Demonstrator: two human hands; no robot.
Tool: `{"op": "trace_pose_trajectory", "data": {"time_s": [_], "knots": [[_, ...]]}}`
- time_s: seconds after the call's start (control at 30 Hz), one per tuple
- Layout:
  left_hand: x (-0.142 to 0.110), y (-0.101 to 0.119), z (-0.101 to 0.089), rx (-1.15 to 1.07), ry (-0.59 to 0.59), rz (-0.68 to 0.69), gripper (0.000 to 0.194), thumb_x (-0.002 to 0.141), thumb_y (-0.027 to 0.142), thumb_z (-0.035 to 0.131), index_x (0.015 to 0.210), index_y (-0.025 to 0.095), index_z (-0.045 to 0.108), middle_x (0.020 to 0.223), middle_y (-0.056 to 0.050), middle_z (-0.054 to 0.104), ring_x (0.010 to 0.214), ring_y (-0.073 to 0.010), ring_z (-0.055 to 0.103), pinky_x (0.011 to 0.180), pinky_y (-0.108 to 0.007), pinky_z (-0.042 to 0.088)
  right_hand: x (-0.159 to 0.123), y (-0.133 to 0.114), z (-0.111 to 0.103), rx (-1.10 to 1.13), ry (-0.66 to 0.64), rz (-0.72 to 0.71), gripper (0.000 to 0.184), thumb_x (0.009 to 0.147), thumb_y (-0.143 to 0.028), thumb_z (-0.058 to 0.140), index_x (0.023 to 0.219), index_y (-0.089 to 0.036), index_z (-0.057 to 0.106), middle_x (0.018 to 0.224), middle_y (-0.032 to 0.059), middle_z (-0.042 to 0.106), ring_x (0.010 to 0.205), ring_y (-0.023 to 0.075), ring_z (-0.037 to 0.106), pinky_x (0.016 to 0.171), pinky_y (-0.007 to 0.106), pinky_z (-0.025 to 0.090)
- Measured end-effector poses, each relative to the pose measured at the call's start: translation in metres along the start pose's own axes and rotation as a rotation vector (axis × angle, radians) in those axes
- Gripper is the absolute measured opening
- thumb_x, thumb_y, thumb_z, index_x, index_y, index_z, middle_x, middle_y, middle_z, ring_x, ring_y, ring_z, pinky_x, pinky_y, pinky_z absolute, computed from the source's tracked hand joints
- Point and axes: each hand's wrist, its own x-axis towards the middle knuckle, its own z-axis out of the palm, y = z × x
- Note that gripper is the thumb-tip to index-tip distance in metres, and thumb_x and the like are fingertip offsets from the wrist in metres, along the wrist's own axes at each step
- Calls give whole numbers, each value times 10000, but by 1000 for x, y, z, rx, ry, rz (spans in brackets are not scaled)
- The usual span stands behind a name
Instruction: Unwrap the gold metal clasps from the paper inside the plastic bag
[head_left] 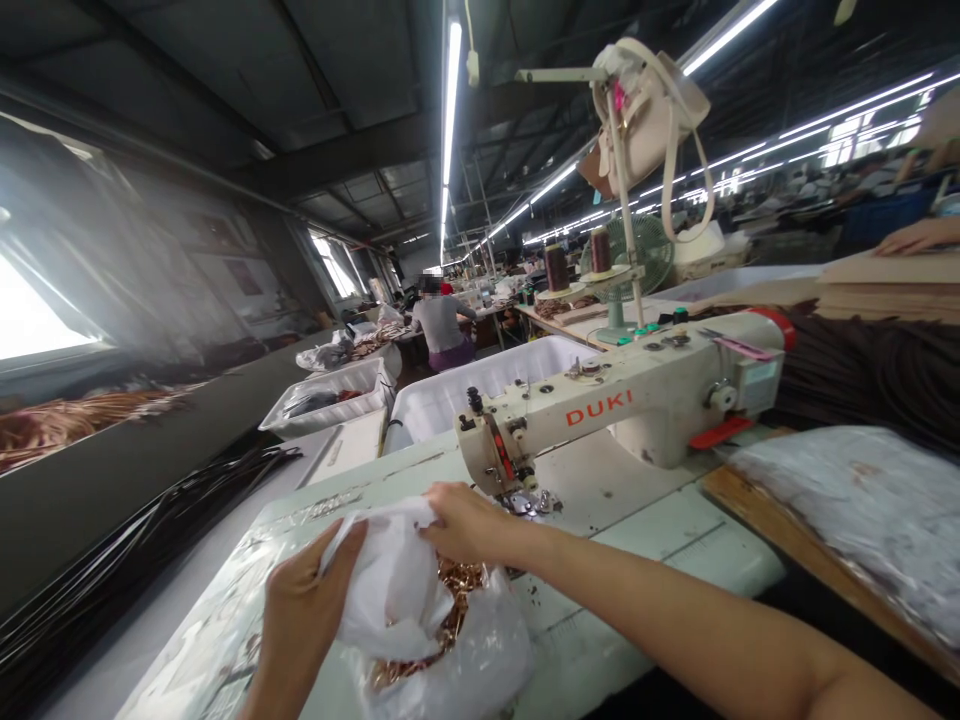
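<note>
A white plastic bag lies on the pale green sewing table in front of me, with shiny copper-coloured metal parts showing inside it. My left hand grips the bag's left edge, fingers closed on the plastic. My right hand pinches the bag's upper rim, just in front of the needle area of the cream sewing machine marked DUKI.
White plastic bins stand behind the machine. Black straps lie along the left. A wrapped bundle rests on a wooden board at right. Thread cones, a fan and a hanging beige bag are behind. A person sits farther back.
</note>
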Motion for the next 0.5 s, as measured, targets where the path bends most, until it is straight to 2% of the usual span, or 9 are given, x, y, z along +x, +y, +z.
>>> {"op": "trace_pose_trajectory", "data": {"time_s": [0.17,0.27,0.37,0.43,0.5], "knots": [[6,-10,-18,106,119,53,479,734,646,513,645,183,597,544,19,521,525,-141,475,451,-225,382,19,4,-30,66,29,-62,104,755,-164,607,654,-144,599,680,-9,593,667,108,551,605,185,357],[8,-13,-20,332,-34,85,511,681,697,541,733,196,627,534,18,566,525,-168,524,478,-244,407,23,7,-37,90,4,-52,146,719,-166,673,594,-124,608,616,-27,553,608,87,520,569,171,338],[10,-17,-20,632,-221,100,570,605,710,627,898,223,666,625,-4,668,633,-233,626,574,-285,455,20,7,-39,164,4,-44,79,738,-179,662,684,-125,680,551,-43,525,570,82,521,560,161,340],[12,-21,-21,793,-301,164,502,648,684,612,854,232,683,621,-15,670,641,-262,642,596,-319,457,16,6,-38,232,-15,-16,100,763,-200,629,741,-135,703,466,-52,498,482,85,510,531,164,355],[13,-27,-25,836,-298,256,418,711,609,589,867,235,690,593,-12,654,581,-273,632,561,-336,439,12,4,-37,311,-70,27,129,774,-218,599,767,-139,700,398,-55,479,384,92,479,473,172,362]]}}
